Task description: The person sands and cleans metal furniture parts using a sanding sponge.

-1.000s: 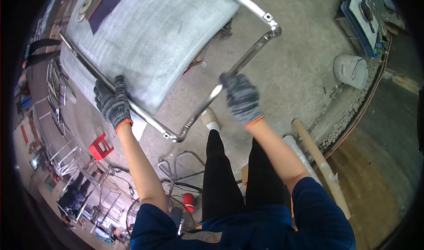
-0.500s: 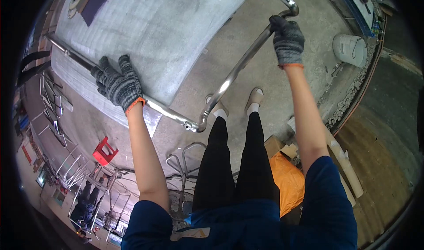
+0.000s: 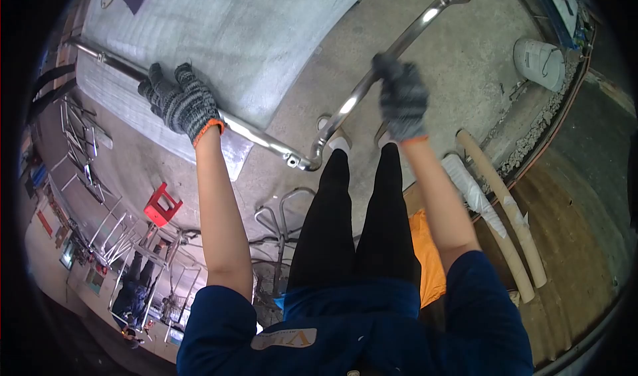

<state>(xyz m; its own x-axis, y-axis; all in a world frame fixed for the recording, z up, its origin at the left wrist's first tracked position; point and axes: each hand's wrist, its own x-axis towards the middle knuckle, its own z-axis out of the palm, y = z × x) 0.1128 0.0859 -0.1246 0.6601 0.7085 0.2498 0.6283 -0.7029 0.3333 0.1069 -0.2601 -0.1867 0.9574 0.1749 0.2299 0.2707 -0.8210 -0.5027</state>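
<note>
Left hand (image 3: 181,103) and right hand (image 3: 401,98), both in thick knitted gloves, wrapped tight around the shiny bent metal pipe (image 3: 345,107), one on each side of its near corner to keep it steady. Pipe up off the gray floor (image 3: 458,64), hugging a big sheet of soft white foam (image 3: 232,37).

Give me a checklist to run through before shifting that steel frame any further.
1. Left hand wrapped on the steel frame rail: ok.
2. Right hand closed on the side rail: ok, though blurred.
3. Knit gloves on both hands: ok.
4. Feet clear of the frame's near corner: not ok, it hangs just above them.
5. Wrapped panel fixed to the frame: cannot tell.
6. Floor to the right clear: not ok, cardboard tubes lie there.
</note>
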